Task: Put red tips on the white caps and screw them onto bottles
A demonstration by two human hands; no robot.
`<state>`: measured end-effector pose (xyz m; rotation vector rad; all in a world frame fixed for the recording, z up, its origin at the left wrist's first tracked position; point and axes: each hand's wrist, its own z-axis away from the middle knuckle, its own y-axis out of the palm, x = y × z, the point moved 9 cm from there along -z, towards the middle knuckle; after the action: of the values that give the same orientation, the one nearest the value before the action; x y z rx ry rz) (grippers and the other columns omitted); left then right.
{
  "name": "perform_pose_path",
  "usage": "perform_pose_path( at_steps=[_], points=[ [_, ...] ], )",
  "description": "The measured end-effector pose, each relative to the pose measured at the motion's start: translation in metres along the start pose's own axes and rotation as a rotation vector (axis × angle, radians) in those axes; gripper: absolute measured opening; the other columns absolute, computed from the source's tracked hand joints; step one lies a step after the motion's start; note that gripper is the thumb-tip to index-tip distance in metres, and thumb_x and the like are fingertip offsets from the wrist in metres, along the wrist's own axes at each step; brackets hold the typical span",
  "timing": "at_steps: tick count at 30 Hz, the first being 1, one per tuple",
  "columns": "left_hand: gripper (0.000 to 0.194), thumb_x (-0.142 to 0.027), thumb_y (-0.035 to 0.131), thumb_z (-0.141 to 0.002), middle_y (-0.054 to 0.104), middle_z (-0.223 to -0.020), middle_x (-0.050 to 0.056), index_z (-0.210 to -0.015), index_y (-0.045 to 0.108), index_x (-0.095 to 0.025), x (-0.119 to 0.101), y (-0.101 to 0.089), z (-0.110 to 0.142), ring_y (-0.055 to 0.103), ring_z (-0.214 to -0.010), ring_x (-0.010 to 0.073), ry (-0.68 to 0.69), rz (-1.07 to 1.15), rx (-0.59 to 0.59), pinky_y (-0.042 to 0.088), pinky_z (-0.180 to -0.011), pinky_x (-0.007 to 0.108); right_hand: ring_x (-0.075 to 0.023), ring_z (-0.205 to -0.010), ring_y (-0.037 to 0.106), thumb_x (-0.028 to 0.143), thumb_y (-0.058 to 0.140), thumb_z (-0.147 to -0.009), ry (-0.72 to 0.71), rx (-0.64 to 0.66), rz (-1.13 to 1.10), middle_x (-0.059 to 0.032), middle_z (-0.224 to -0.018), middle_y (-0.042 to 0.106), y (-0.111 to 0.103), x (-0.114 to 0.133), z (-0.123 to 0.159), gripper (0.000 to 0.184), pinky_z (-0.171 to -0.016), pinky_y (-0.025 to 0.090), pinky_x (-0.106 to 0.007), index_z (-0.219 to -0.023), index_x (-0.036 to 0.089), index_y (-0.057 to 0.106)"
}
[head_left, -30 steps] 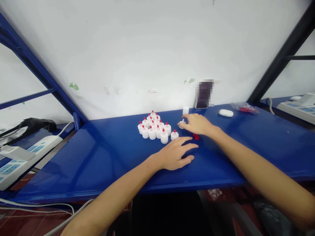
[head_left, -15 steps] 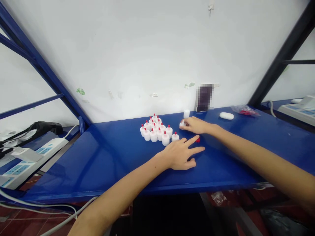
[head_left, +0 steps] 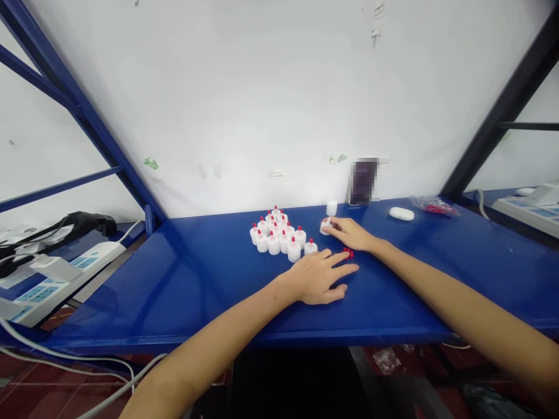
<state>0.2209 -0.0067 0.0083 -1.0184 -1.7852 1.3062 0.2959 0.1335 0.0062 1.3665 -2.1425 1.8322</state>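
Note:
My right hand (head_left: 351,234) has its thumb and fingers closed on a small white bottle (head_left: 324,229) with a bare white nozzle, low over the table or standing on it. My left hand (head_left: 321,278) lies palm down with its fingers spread, holding nothing. Its fingertips are close to a few loose red caps (head_left: 348,254). Left of my hands stands a cluster of several white bottles (head_left: 273,244) topped with red tips. One of them, a red-tipped bottle (head_left: 310,248), stands just behind my left hand. Farther back is another white bottle (head_left: 332,208), its top hard to make out.
The blue table (head_left: 196,279) runs along a white wall. A pixelated dark upright object (head_left: 364,181) leans there. To the right are a white oval case (head_left: 402,213) and a clear bag with red pieces (head_left: 434,206). A power strip (head_left: 82,262) lies at left.
The view has shifted slightly. My left fingers have drawn back a little, so more of the red caps shows. My right hand keeps hold of the bottle, with its fingers slightly shifted at the nozzle.

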Motion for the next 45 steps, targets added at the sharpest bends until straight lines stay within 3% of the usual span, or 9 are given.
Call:
perform_pose_path(
  at_steps=[6,12,18,23,29,33,36,40,45],
  points=[
    [0.041,-0.029,0.044,-0.099,0.063,-0.127,0.012,-0.135,0.055,-0.013,-0.007,-0.011,0.003,0.055,-0.111,0.0256,0.081,0.066,-0.091,0.046,-0.100,0.038,-0.0211,-0.080,0.062,0.052,0.039,-0.099,0.016,-0.111,-0.050,-0.0056,-0.089,0.070,-0.012,0.002,0.002,0.041,-0.077,0.044,-0.031,-0.105,0.019,0.062],
    [0.025,-0.015,0.045,-0.096,0.069,-0.106,0.010,-0.108,0.067,-0.013,-0.006,-0.014,0.008,0.059,-0.100,0.0208,0.135,0.149,-0.142,0.048,-0.094,0.032,-0.0171,-0.065,0.053,0.052,0.040,-0.099,0.029,-0.224,-0.003,-0.0011,-0.072,0.060,-0.021,-0.005,0.005,0.040,-0.065,0.039,-0.029,-0.096,0.018,0.061],
    [0.022,-0.011,0.048,-0.094,0.068,-0.103,0.007,-0.101,0.069,-0.015,-0.001,-0.010,0.009,0.061,-0.089,0.0169,0.100,0.231,-0.139,0.048,-0.083,0.028,-0.0149,-0.059,0.047,0.052,0.042,-0.097,0.040,-0.279,0.025,0.0008,-0.064,0.055,-0.021,-0.010,0.006,0.039,-0.060,0.034,-0.028,-0.080,0.019,0.056],
    [0.020,-0.013,0.050,-0.094,0.068,-0.104,0.005,-0.101,0.068,-0.017,0.000,-0.009,0.009,0.062,-0.088,0.0169,0.082,0.175,-0.112,0.047,-0.081,0.029,-0.0146,-0.059,0.048,0.051,0.047,-0.093,0.140,-0.327,-0.126,0.0012,-0.061,0.054,-0.023,-0.031,0.004,0.040,-0.061,0.034,-0.029,-0.070,0.020,0.053],
    [0.019,-0.015,0.050,-0.096,0.068,-0.106,0.004,-0.102,0.068,-0.018,-0.005,-0.007,0.007,0.063,-0.090,0.0176,0.120,0.104,-0.070,0.045,-0.083,0.030,-0.0146,-0.052,0.049,0.054,0.041,-0.091,0.256,-0.357,-0.257,-0.0005,-0.056,0.056,-0.026,-0.058,0.000,0.045,-0.054,0.037,-0.028,-0.071,0.018,0.059],
    [0.018,-0.012,0.052,-0.094,0.070,-0.103,0.003,-0.099,0.067,-0.018,-0.009,-0.010,0.008,0.063,-0.088,0.0168,0.181,0.115,-0.090,0.045,-0.080,0.031,-0.0140,-0.047,0.046,0.054,0.041,-0.090,0.274,-0.356,-0.292,-0.0002,-0.055,0.054,-0.025,-0.064,-0.001,0.045,-0.050,0.036,-0.028,-0.073,0.017,0.061],
    [0.020,-0.009,0.051,-0.092,0.071,-0.102,0.002,-0.097,0.068,-0.019,-0.009,-0.014,0.012,0.063,-0.086,0.0159,0.210,0.136,-0.123,0.046,-0.078,0.030,-0.0166,-0.055,0.051,0.049,0.041,-0.088,0.262,-0.417,-0.264,-0.0014,-0.059,0.056,-0.031,-0.061,0.002,0.040,-0.055,0.038,-0.029,-0.072,0.018,0.060],
    [0.020,-0.010,0.049,-0.094,0.072,-0.101,0.005,-0.097,0.067,-0.018,0.002,-0.027,0.017,0.065,-0.089,0.0165,0.147,0.189,-0.278,0.050,-0.081,0.030,-0.0199,-0.072,0.056,0.043,0.042,-0.087,0.213,-0.513,-0.193,-0.0032,-0.072,0.061,-0.046,-0.045,0.011,0.029,-0.068,0.040,-0.031,-0.075,0.020,0.057],
    [0.017,-0.011,0.051,-0.095,0.071,-0.096,0.007,-0.100,0.066,-0.018,0.034,-0.062,0.033,0.067,-0.087,0.0157,-0.065,0.392,-0.737,0.055,-0.077,0.029,-0.0144,-0.053,0.044,0.044,0.055,-0.083,0.027,-0.509,-0.016,0.0024,-0.059,0.053,-0.056,0.006,0.023,0.024,-0.057,0.034,-0.029,-0.076,0.021,0.053]
  ],
)
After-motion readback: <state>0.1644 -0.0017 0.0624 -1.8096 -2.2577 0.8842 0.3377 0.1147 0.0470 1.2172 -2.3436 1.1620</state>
